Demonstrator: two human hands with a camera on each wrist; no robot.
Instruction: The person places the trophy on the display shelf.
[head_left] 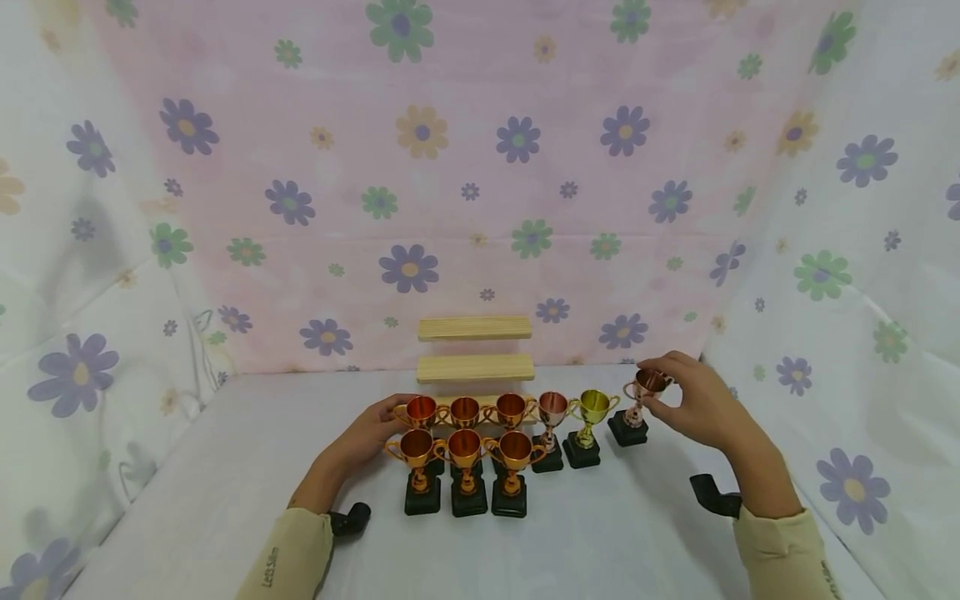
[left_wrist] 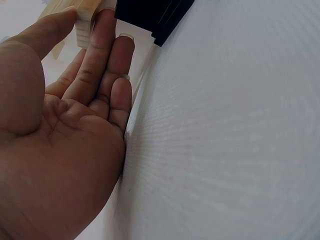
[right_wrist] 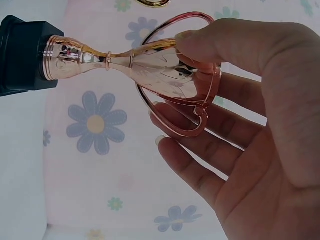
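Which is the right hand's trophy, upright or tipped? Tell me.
Upright, or nearly: in the head view, the trophy has its bowl above its base.

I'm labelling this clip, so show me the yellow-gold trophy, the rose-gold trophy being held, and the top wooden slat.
Yellow-gold trophy (head_left: 593, 412): head view, on its cup.
Held rose-gold trophy (right_wrist: 150, 67): right wrist view, lower cup.
Top wooden slat (head_left: 474, 327): head view, mid-length.

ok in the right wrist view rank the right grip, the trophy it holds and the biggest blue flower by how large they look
1. Right grip, partly out of frame
2. Trophy
3. Biggest blue flower
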